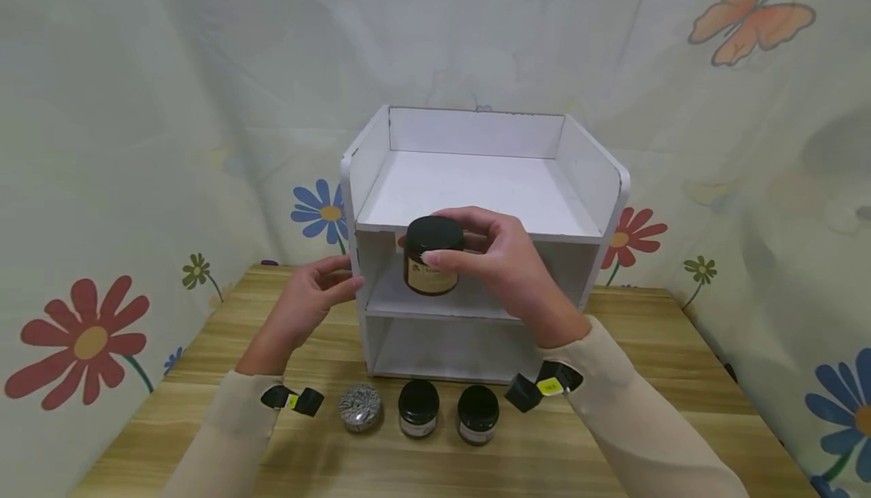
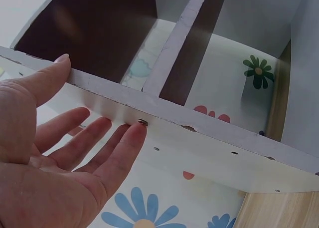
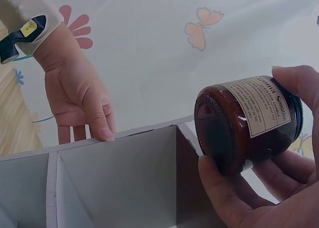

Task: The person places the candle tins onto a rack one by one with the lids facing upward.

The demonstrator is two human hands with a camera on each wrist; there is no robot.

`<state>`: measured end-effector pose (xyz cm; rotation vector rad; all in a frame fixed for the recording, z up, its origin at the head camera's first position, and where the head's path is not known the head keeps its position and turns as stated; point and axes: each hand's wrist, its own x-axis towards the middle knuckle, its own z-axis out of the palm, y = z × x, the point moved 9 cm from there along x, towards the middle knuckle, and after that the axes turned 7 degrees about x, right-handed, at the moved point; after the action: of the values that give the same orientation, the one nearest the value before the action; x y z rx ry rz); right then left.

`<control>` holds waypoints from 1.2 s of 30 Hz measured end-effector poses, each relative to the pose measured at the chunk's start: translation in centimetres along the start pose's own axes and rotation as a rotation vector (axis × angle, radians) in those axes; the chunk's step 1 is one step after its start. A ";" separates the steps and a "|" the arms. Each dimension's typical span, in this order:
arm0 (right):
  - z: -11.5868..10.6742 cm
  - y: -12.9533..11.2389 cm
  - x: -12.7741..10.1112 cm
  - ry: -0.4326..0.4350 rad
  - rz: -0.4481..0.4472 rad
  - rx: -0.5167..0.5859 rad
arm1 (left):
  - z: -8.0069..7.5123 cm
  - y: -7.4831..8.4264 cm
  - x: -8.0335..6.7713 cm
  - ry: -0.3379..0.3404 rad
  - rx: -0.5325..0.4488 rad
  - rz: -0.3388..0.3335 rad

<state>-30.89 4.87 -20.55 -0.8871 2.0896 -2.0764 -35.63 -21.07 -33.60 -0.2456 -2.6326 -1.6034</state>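
Note:
My right hand (image 1: 500, 264) grips a scented candle jar (image 3: 244, 120), amber glass with a black lid and a cream label. It holds the jar upright before the middle compartment of a white shelf unit (image 1: 469, 315), near the front edge of the top board. My left hand (image 1: 309, 301) touches the unit's left side panel (image 2: 214, 163), thumb at the front edge and fingers along the outer face. On the table in front stand a patterned round tin (image 1: 359, 407) and two dark-lidded jars, the middle jar (image 1: 418, 407) and the right jar (image 1: 478, 415).
The shelf unit stands on a wood-grain table (image 1: 633, 392). Its top tray has raised side walls and a back wall (image 1: 476, 133). A pale curtain (image 1: 224, 67) printed with flowers and a butterfly hangs behind and at both sides.

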 end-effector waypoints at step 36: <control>0.8 -1.3 1.1 0.014 -0.014 -0.067 | 0.1 -0.1 -0.1 -0.006 -0.007 -0.001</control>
<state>-31.04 3.73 -19.04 -0.9008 2.1790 -2.0361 -35.59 -21.06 -33.75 -0.2495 -2.6325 -1.6145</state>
